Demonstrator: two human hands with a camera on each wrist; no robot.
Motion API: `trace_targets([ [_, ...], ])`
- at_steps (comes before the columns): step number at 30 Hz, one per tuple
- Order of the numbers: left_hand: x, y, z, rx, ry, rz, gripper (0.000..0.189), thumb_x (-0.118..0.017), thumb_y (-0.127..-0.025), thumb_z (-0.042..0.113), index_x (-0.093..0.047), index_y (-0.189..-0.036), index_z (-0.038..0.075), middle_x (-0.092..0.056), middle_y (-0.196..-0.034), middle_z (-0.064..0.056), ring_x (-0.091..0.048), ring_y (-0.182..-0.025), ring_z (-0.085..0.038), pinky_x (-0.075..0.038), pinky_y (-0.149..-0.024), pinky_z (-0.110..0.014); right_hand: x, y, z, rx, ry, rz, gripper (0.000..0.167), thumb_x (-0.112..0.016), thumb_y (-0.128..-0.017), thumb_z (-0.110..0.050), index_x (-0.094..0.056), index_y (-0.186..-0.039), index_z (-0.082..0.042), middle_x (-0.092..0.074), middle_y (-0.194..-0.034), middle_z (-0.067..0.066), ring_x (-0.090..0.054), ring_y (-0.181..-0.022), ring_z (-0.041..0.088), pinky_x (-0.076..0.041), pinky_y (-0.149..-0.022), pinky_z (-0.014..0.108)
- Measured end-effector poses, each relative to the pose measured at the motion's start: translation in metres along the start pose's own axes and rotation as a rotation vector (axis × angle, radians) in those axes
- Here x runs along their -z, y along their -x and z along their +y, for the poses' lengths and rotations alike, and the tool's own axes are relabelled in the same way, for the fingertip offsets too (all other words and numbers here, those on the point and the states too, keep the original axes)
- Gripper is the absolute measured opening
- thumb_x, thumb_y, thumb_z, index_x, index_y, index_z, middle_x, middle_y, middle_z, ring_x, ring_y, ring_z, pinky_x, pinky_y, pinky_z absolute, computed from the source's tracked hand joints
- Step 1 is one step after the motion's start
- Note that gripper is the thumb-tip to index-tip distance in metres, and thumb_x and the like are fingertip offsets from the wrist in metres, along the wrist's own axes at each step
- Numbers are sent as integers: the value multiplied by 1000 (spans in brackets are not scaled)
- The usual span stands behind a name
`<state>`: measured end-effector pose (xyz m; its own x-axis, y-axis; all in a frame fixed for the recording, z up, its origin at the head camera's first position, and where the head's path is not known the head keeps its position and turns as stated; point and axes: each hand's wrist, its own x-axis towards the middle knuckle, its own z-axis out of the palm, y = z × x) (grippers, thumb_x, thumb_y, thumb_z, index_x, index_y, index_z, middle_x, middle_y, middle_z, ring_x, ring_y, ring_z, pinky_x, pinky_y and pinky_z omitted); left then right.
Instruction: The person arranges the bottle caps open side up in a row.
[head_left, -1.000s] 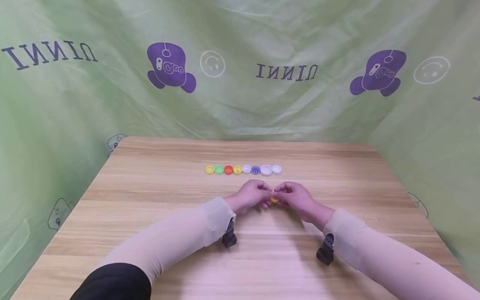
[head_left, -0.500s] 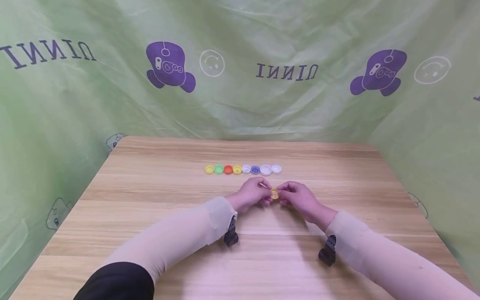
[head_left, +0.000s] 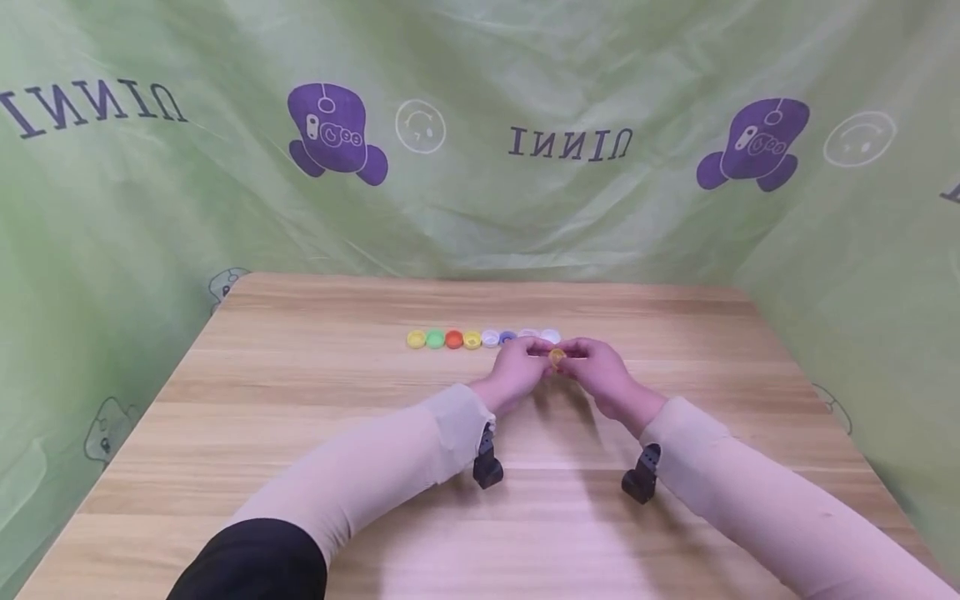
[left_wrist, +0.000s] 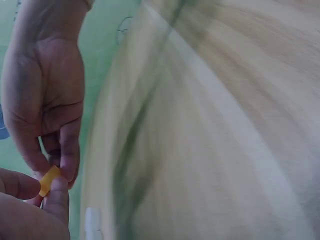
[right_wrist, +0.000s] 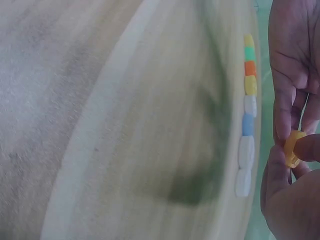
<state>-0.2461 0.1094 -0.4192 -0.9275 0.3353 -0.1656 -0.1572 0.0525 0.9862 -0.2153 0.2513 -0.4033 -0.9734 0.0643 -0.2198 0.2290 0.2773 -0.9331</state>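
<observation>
Both of my hands meet over the table, just in front of a row of bottle caps. Between them is an orange-yellow bottle cap [head_left: 556, 357], raised off the wood. My left hand [head_left: 519, 372] pinches it from the left, and my right hand [head_left: 600, 371] pinches it from the right. In the right wrist view the cap [right_wrist: 294, 148] sits between the fingertips of both hands. The row begins with a yellow cap [head_left: 416, 339], then green [head_left: 435, 338], red [head_left: 453, 339] and another yellow cap [head_left: 472, 340]. White caps [head_left: 490, 338] and a blue one follow, partly hidden by my left hand.
The wooden table [head_left: 300, 417] spreads out on all sides of the hands. A green printed curtain [head_left: 480, 208] encloses its back and both sides. A black wrist mount [head_left: 488, 467] hangs below the left cuff, and another mount [head_left: 641, 477] below the right.
Both hands have moved away from me toward the row, carrying the orange-yellow bottle cap. The cap has been turned between the fingers. The row of caps stays where it was.
</observation>
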Motion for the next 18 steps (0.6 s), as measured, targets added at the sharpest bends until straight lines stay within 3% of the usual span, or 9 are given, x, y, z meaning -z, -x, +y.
trace_targets([
  [5, -1, -3, -7, 30, 20, 2, 24, -61, -91, -16, -67, -114, -9, -67, -101, -13, -65, -86, -18, -61, -81, -28, 0, -1, 4, 0, 41, 22, 26, -61, -98, 3, -62, -121, 14, -68, -113, 19, -64, -95, 19, -57, -92, 38],
  [10, -2, -9, -8, 11, 45, 11, 20, -62, -90, -17, -65, -109, -11, -67, -100, -15, -69, -90, -27, -61, -85, -36, 4, -5, 4, 13, 82, 62, 19, -65, -96, 0, -62, -113, 9, -68, -99, 10, -62, -89, 19, -56, -82, 35],
  [14, -3, -17, -7, 12, 44, 19, 20, -63, -88, -18, -66, -106, -9, -67, -96, -13, -69, -88, -27, -61, -87, -38, 8, -9, -1, -12, 51, 70, 24, -61, -99, 0, -61, -120, 12, -67, -111, 17, -61, -88, 14, -57, -87, 32],
  [18, -2, -24, -3, -8, 17, 64, 20, -61, -87, -17, -67, -104, -7, -67, -94, -12, -67, -82, -20, -61, -83, -33, 10, -12, -6, -48, -8, 63, 32, -54, -103, 1, -57, -132, 13, -61, -127, 24, -63, -91, 12, -57, -95, 31],
])
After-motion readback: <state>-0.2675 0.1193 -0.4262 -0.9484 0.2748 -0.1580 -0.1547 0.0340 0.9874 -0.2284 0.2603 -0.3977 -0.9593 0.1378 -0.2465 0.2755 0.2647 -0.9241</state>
